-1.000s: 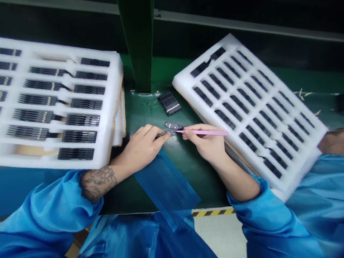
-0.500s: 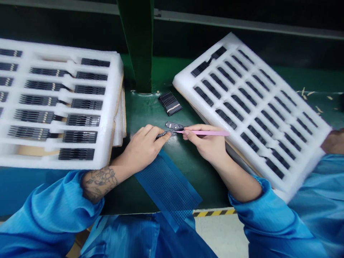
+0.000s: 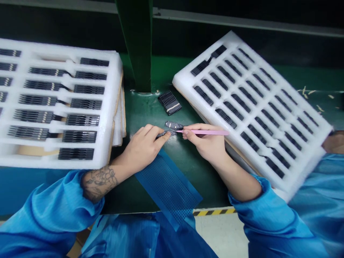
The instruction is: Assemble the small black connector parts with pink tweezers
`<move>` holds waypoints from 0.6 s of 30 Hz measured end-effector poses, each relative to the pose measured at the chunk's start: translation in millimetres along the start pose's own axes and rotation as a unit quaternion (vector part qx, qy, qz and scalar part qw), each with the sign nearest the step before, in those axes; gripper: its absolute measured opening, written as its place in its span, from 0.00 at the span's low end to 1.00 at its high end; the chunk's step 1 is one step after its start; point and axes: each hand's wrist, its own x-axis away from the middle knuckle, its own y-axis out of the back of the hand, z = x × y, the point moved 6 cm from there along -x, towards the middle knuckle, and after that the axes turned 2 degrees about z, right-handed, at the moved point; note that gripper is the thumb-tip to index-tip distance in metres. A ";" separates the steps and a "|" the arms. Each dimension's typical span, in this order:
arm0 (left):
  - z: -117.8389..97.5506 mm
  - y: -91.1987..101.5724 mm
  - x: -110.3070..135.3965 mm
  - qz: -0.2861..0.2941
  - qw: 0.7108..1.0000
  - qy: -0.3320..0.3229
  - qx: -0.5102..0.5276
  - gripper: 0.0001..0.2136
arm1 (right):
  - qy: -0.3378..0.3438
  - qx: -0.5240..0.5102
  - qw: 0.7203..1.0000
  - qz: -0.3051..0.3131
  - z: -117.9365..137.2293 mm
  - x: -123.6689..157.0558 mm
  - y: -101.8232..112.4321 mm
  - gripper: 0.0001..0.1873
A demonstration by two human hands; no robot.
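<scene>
My left hand (image 3: 145, 145) pinches a small flat black part (image 3: 160, 134) at the middle of the green bench. My right hand (image 3: 205, 141) grips pink tweezers (image 3: 212, 132), their tip pointing left at the part beside my left fingertips. Another black plate with light spots (image 3: 172, 125) shows just above the tweezers' tip; whether it is joined to the pinched part I cannot tell. Behind my hands lies a row of similar thin black parts (image 3: 170, 103) with a pale stripe. Under my left wrist a blue perforated sheet (image 3: 169, 186) reaches over the bench's front edge.
A white foam tray (image 3: 114, 93) holding black parts stands at left on other trays. A tilted foam tray (image 3: 185, 77), with black parts in its slots, stands at right. A green post (image 3: 138, 46) rises behind. A blue sleeve of another person (image 3: 319, 186) is at far right.
Almost nothing differs. Both hands, the tweezers and the black parts keep their places; the whole view has shifted only very slightly.
</scene>
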 end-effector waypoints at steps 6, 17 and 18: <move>-0.1 0.1 0.1 -0.003 1.000 -0.003 0.002 0.12 | -0.003 0.007 1.000 -0.001 -1.2 0.3 -0.3 0.07; -0.2 -0.9 0.8 0.006 1.000 0.004 0.006 0.13 | -0.013 0.007 1.000 -0.006 -0.5 0.1 0.8 0.09; 0.0 -1.2 0.8 0.009 1.000 0.005 0.006 0.13 | -0.015 0.007 1.000 -0.005 -0.5 0.3 0.5 0.09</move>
